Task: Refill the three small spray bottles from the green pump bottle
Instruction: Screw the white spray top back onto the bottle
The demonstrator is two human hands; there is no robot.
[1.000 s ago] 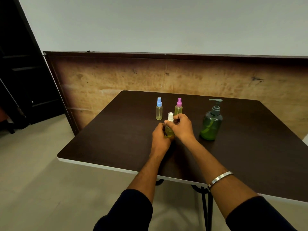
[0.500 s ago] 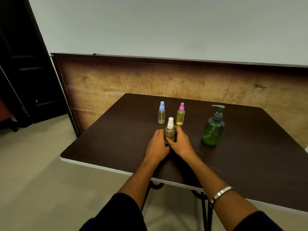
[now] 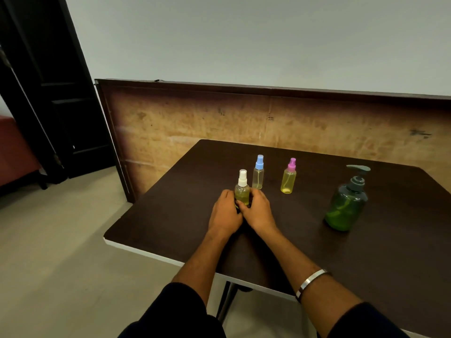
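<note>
Table (image 3: 317, 240), dark brown, before board-lined pale wall (image 3: 244, 40).

Dim, even indoor light, soft shadows on the dark table (image 3: 305, 240), wide-angle bending at the edges, slight softness throughout.

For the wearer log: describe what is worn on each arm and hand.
Both arms wear dark sleeves pushed up toward the elbows, forearms bare. The left hand has nothing on it. The right hand is also bare; a flat silver bangle circles that forearm. No rings, gloves or watch visible.
</note>
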